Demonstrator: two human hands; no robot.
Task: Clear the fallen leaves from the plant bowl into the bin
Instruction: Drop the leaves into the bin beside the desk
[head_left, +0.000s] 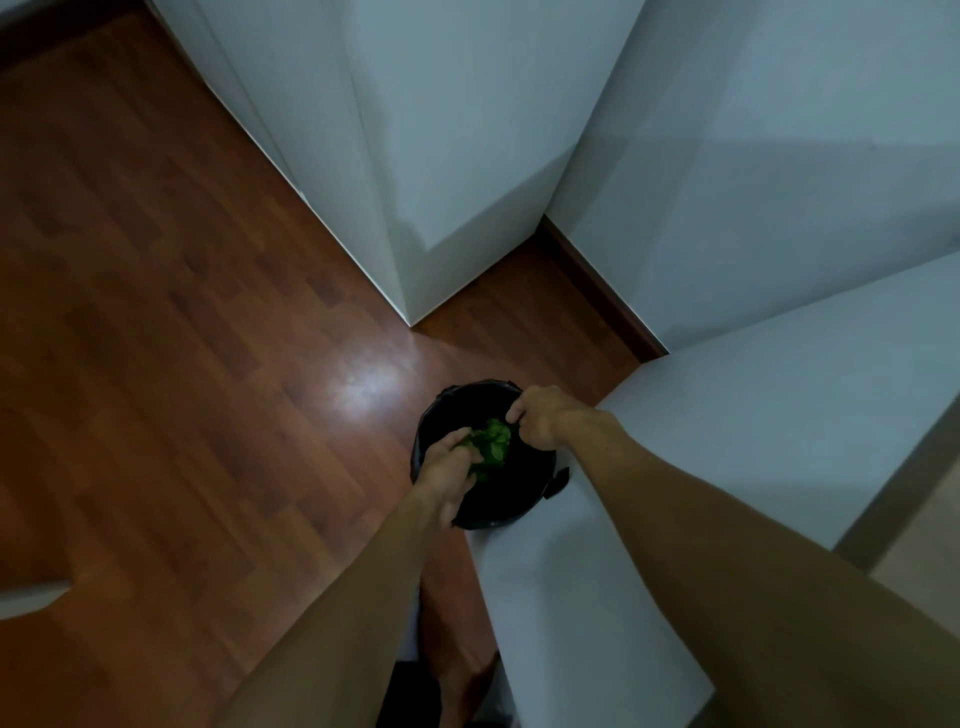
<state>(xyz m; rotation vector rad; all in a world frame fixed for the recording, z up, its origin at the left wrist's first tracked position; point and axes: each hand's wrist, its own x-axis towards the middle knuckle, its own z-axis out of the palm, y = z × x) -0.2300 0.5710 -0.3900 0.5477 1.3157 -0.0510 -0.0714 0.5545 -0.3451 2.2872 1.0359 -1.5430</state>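
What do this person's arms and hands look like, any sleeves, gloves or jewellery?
Both arms are bare as far as the picture shows, with no sleeves in view. The left hand and right hand wear no gloves. No watch, bracelet or ring shows, though the light is dim.

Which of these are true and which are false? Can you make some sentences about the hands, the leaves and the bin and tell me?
1. Both hands are over the black bin. True.
2. The leaves are brown and dry. False: they look green.
3. The bin stands on a wooden floor. True.
4. The left hand is resting flat on the floor. False: it is at the bin's opening, touching the leaves.
5. The right hand is far from the bin, up on the white surface. False: it is at the bin's far rim, fingers curled, beside the leaves.
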